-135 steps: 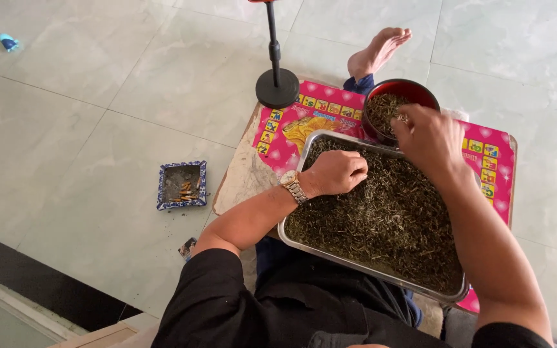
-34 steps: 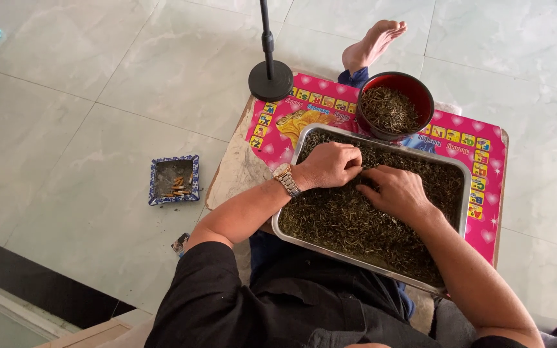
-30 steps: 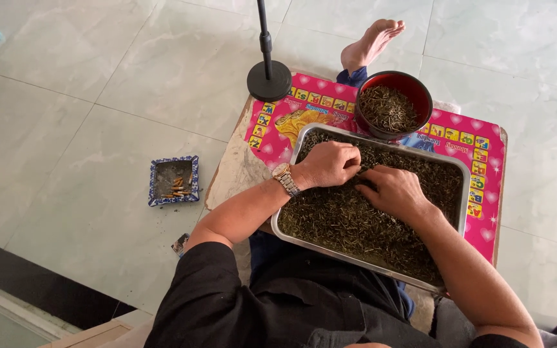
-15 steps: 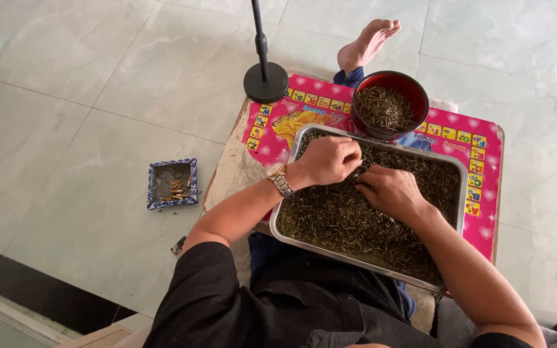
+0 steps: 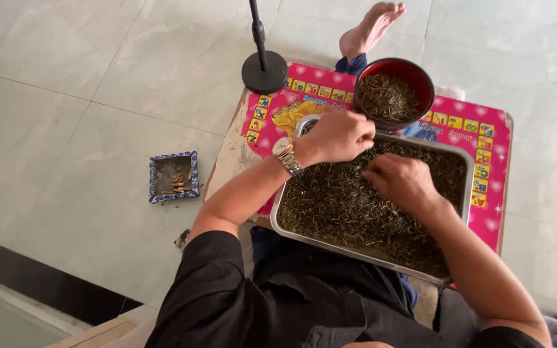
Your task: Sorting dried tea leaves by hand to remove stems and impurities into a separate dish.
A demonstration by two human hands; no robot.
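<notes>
A rectangular metal tray [image 5: 277, 216] full of dark dried leaves lies on a pink patterned mat [image 5: 485, 135] in front of me. My left hand [image 5: 338, 134], with a wristwatch on its wrist, rests curled on the leaves at the tray's far left corner. My right hand [image 5: 402, 182] lies palm down on the leaves near the tray's middle, fingers bent into them. Whether either hand pinches leaves is hidden. A red bowl [image 5: 418, 72] holding more dried leaves stands just beyond the tray.
A black round stand base with a pole [image 5: 264, 69] sits at the mat's far left corner. A small blue-rimmed square dish [image 5: 173, 176] lies on the tiled floor to the left. My bare foot [image 5: 372, 27] reaches past the bowl. A dark step runs along the lower left.
Seconds ago my right hand was up at the red bowl; it has come down onto the leaves in the tray. Over the last second both hands barely shift.
</notes>
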